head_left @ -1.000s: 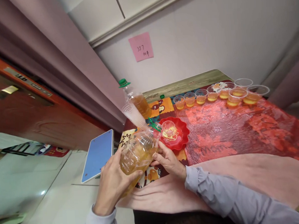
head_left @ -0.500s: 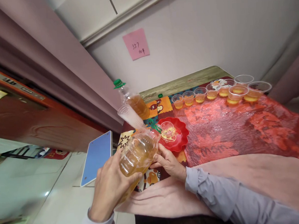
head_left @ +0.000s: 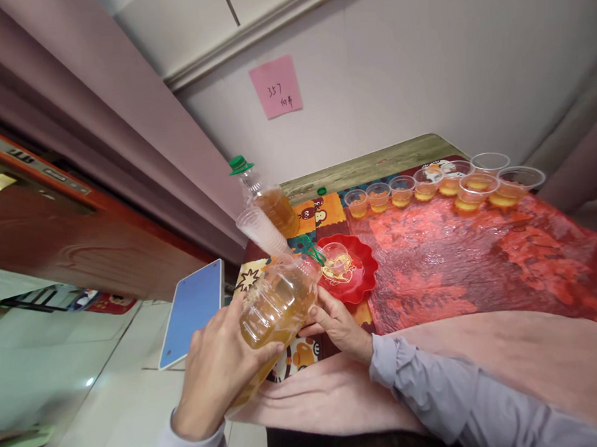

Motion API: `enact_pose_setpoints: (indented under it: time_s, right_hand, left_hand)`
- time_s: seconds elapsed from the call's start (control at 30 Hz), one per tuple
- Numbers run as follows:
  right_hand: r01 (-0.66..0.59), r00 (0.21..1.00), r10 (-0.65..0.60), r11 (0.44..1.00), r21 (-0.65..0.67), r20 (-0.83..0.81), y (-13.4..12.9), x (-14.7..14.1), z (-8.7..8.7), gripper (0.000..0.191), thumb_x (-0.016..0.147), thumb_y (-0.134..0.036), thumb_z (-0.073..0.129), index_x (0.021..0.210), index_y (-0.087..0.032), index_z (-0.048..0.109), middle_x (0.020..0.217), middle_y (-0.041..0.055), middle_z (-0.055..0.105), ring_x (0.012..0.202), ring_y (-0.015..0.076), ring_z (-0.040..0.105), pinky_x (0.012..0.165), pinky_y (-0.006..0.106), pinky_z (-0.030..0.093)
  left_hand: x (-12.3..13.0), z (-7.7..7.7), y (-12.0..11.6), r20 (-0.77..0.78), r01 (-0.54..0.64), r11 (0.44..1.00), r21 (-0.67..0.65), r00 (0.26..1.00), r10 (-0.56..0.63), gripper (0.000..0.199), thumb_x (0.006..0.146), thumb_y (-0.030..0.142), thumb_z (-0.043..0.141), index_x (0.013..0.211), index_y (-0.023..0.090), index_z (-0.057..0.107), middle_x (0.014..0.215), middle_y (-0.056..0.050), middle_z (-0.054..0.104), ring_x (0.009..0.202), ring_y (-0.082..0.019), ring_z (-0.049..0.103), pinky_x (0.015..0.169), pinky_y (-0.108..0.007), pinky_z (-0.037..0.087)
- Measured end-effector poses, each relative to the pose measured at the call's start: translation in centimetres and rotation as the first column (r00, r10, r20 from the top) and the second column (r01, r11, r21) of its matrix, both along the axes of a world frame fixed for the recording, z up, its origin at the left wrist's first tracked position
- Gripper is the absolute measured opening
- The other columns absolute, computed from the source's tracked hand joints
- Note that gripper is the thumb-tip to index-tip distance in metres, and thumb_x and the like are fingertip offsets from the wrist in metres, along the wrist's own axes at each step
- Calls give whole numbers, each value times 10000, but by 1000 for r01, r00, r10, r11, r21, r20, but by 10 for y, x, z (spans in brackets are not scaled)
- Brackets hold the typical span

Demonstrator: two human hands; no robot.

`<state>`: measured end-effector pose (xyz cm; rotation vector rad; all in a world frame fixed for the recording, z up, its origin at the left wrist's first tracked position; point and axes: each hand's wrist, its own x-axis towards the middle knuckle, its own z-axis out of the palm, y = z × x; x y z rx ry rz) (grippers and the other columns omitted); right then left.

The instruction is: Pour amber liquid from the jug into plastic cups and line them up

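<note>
My left hand (head_left: 220, 364) is wrapped round the body of a large clear plastic bottle (head_left: 277, 304) of yellowish liquid. The bottle leans with its neck pointing away, towards a scalloped red dish (head_left: 366, 276). My right hand (head_left: 340, 323) grips the bottle's side near its shoulder, fingers partly hidden behind it. Inside the dish stands a clear plastic cup (head_left: 336, 255), close to the bottle's mouth. A green plastic strip (head_left: 310, 248) shows beside the neck. Whether liquid is flowing I cannot tell.
A stack of clear cups (head_left: 261, 231) leans beside a second bottle (head_left: 276, 208) with a green cap. A small green cap (head_left: 321, 191) lies near the wall. Several cups of orange-yellow liquid (head_left: 401, 191) line the back of the patterned tablecloth (head_left: 421, 264). A blue board (head_left: 192, 312) is at the left.
The bottle is tipped slightly further, and its liquid reaches nearer the neck. Both hands keep their hold. The view has shifted a little.
</note>
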<state>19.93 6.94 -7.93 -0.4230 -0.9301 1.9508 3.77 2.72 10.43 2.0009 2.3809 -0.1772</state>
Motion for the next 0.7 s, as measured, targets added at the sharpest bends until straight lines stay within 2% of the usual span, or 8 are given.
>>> enact_pose_setpoints:
  time_s: [0.17,0.4,0.7]
  right_hand:
    - [1,1000,-1,1000,2,-1,0,0,-1,672,953,-630,716,1488,-300,479,1349,92,689,1079,234,771,814,363,691]
    - [4,1000,-5,1000,-15,-20,1,0,0,679,944,-638,724,1476,-294,480,1349,94,692,1083,231,775,808,340,683]
    - [7,1000,-8,1000,-25,-22,1,-1,-2,699,927,-658,734,1463,-282,490,1335,104,694,1072,240,779,796,349,687]
  left_hand:
    - [1,0,2,-30,-10,1000,8,1000,10,908,738,573,788,1516,205,498,1388,-167,724,1238,-398,709,1023,-493,531]
    - [7,5,4,-36,-18,1000,-20,999,18,835,748,538,784,1472,200,542,1353,-166,736,1244,-395,709,1035,-482,528]
    - [8,9,5,-45,-10,1000,-19,999,10,796,748,533,795,1445,217,577,1333,-168,744,1206,-415,722,992,-522,545]
